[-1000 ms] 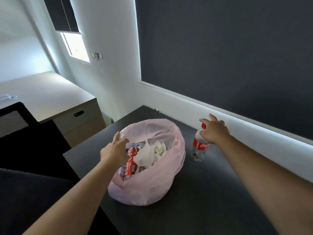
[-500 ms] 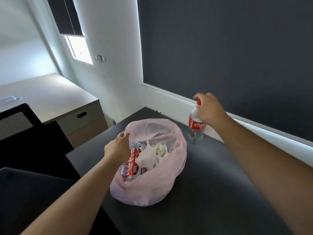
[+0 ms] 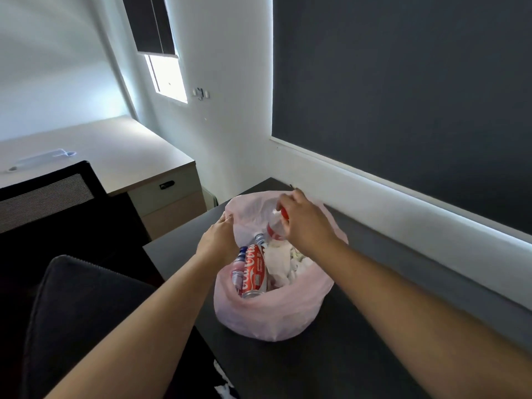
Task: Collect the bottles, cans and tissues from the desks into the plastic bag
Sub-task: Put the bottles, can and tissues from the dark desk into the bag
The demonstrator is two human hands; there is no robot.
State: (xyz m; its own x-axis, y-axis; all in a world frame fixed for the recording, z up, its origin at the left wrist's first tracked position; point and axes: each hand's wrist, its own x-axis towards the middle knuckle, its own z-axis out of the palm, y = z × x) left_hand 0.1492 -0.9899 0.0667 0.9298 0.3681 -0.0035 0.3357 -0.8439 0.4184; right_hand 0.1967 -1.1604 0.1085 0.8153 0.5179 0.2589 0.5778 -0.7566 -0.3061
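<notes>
A pink plastic bag (image 3: 267, 321) stands open on the dark desk (image 3: 339, 364). Inside it lie a red cola can (image 3: 254, 272), a bluish can (image 3: 239, 276) beside it and crumpled white tissues (image 3: 280, 262). My left hand (image 3: 218, 240) grips the bag's left rim and holds it open. My right hand (image 3: 305, 223) is closed around the neck of a clear cola bottle (image 3: 275, 226) with a red cap and red label, held over the bag's mouth with its base pointing down into the bag.
A light wooden desk (image 3: 115, 159) with a drawer stands at the left, with a pale flat object (image 3: 43, 159) on it. A black mesh chair back (image 3: 49, 194) and a dark cushion (image 3: 80, 312) are at the lower left. A white ledge (image 3: 403, 203) runs behind the dark desk.
My right hand lifted the cola bottle from the desk at the bag's right and carried it left, over the open bag. My left hand stayed on the bag's rim.
</notes>
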